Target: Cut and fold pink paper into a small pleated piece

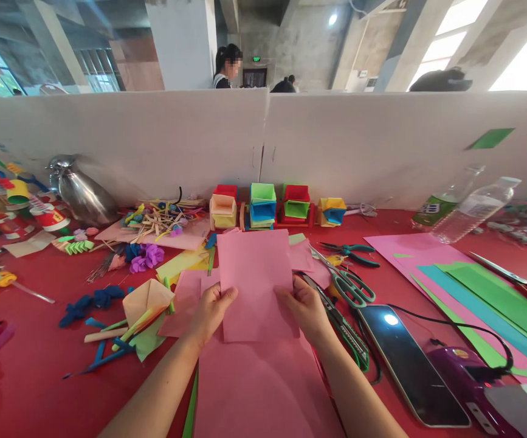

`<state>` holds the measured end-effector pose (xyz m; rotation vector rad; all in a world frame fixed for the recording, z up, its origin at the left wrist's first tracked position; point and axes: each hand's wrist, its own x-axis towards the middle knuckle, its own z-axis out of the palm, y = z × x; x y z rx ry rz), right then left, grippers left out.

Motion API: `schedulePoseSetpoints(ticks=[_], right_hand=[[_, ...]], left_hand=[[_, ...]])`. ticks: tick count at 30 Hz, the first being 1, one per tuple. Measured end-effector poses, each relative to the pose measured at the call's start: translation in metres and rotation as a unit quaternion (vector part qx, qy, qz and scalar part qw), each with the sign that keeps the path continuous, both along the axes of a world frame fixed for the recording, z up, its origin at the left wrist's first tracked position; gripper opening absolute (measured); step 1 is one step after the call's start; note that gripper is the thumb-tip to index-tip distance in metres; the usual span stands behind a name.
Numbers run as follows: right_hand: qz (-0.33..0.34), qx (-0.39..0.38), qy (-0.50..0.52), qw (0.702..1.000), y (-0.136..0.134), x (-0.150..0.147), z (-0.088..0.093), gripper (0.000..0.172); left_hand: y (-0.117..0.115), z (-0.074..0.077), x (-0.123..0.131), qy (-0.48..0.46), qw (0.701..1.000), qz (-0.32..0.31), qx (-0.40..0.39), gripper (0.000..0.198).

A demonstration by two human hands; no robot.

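A pink paper rectangle (pixel 258 286) is held up between both hands, above larger pink sheets (pixel 263 389) lying on the red table. My left hand (pixel 213 310) pinches its left edge, thumb in front. On the opposite edge, my right hand (pixel 304 304) grips the same paper between thumb and fingers. Green-handled scissors (pixel 354 287) and a green utility knife (pixel 345 331) lie right of my right hand. Left of my left hand are a folded peach paper box (pixel 148 301) and rolled paper strips (pixel 120 342).
Several coloured paper boxes (pixel 262 207) stand by the white partition (pixel 154 146). A phone (pixel 413 365), a purple device (pixel 468 371), pliers (pixel 354 254) and green sheets (pixel 500 298) lie right. A metal jug (pixel 83 194) and plastic bottles (pixel 477 207) are farther back. A person (pixel 229 67) is beyond the partition.
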<state>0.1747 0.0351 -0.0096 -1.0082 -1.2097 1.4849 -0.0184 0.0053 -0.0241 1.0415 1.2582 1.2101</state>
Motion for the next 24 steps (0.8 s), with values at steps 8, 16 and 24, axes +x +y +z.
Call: schedulePoseSetpoints(ticks=[8,16,24], right_hand=[[-0.032,0.015,-0.027,0.999,-0.0006,-0.0035,-0.005,0.036],[-0.018,-0.008,0.022,1.0,-0.0016,-0.0039,-0.0013,0.034],[0.037,-0.021,0.013,0.999,-0.0002,0.0002,-0.0026,0.035]], left_hand=[[-0.0012,-0.0034,0.0026,0.007,1.0,0.01,-0.004,0.044],[-0.0007,-0.0047,0.0015,0.003,1.0,0.018,0.006,0.046],[0.0039,-0.0062,-0.0041,-0.033,0.999,0.031,0.021,0.038]])
